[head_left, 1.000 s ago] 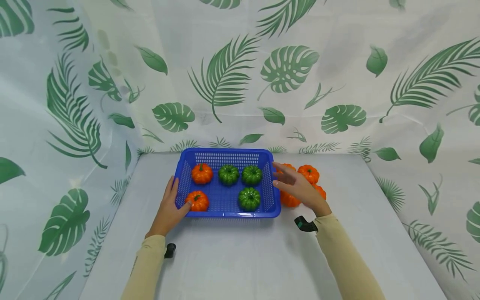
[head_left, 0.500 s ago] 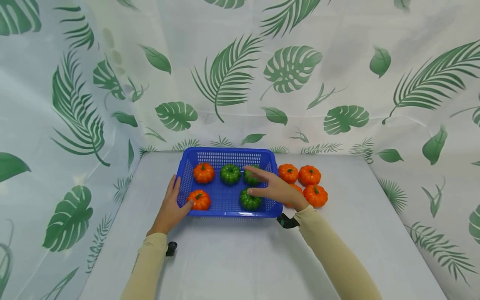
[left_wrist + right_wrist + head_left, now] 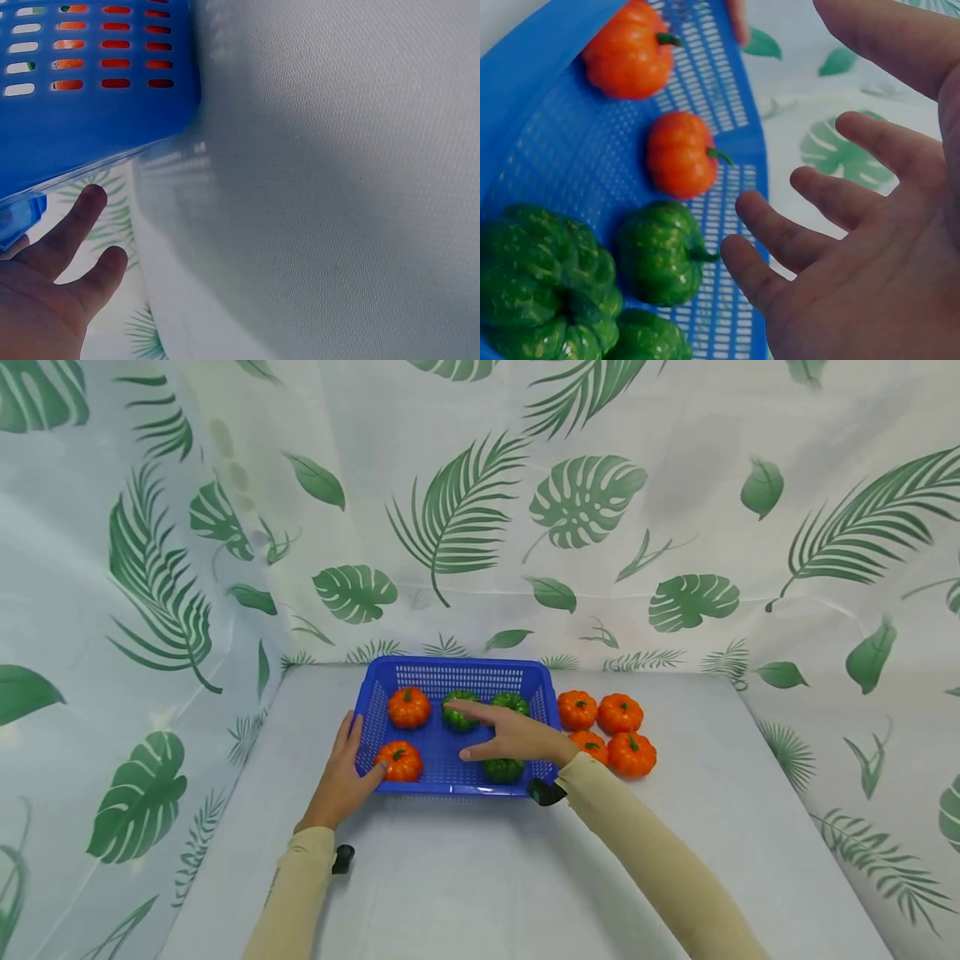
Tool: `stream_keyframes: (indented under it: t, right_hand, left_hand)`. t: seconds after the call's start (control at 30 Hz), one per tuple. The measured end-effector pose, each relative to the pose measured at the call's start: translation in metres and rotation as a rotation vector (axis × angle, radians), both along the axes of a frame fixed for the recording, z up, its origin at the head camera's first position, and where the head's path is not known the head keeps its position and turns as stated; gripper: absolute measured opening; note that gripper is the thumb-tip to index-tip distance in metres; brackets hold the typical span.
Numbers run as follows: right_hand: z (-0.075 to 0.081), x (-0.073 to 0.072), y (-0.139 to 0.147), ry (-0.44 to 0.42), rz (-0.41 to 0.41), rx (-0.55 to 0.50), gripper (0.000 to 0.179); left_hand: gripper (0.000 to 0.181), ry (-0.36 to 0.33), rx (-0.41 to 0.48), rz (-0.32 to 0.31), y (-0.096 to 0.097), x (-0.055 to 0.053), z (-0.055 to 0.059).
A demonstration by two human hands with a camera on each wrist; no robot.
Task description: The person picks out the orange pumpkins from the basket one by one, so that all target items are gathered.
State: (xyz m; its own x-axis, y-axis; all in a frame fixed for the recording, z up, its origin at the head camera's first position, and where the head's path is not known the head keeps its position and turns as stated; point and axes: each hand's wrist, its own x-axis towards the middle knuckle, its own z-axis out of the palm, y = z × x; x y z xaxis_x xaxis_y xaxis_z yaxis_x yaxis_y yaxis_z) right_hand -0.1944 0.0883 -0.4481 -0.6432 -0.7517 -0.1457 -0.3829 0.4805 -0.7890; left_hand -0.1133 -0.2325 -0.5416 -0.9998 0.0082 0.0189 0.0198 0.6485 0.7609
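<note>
A blue plastic basket (image 3: 457, 790) holds two small orange pumpkins (image 3: 408, 707) on its left and three green pumpkins (image 3: 510, 704) toward the middle and right. My left hand (image 3: 341, 781) is at the basket's left end, thumb over the front left corner and fingers along the outer wall. In the left wrist view two of its fingers (image 3: 79, 217) stretch out straight below the rim. Over the basket hovers my right hand (image 3: 513, 735), fingers spread and nothing in them, partly hiding the green pumpkins beneath. The right wrist view shows its bare palm (image 3: 877, 285).
Several more orange pumpkins (image 3: 632, 755) sit in a cluster on the white table (image 3: 450, 877), just right of the basket. Behind and at the sides hangs a leaf-printed curtain (image 3: 585, 527). A small black camera (image 3: 546, 792) is on the right wrist.
My right hand has moved left from the basket's right rim to above its middle, uncovering the orange pumpkins outside. My left hand has stayed at the left end.
</note>
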Motion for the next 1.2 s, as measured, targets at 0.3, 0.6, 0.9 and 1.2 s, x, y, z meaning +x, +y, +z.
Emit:
stream_keyframes:
  t: [0.3, 0.6, 0.9, 1.2]
  right_hand:
    - [-0.003, -0.004, -0.029, -0.004, 0.103, 0.034, 0.083]
    - [-0.009, -0.009, -0.056, -0.01, 0.24, 0.11, 0.084]
    - [-0.018, -0.016, -0.075, -0.005, 0.282, 0.211, 0.081]
    - [-0.039, -0.028, -0.09, -0.038, 0.326, 0.242, 0.085]
  left_hand:
    - [0.094, 0.011, -0.015, -0.012, -0.001, 0.001, 0.0]
    - [0.092, 0.021, -0.031, -0.006, -0.002, 0.002, -0.001]
    - [0.092, 0.024, -0.043, -0.011, -0.003, 0.001, -0.003]
    - [0.094, 0.049, -0.026, -0.024, -0.002, -0.001, -0.002]
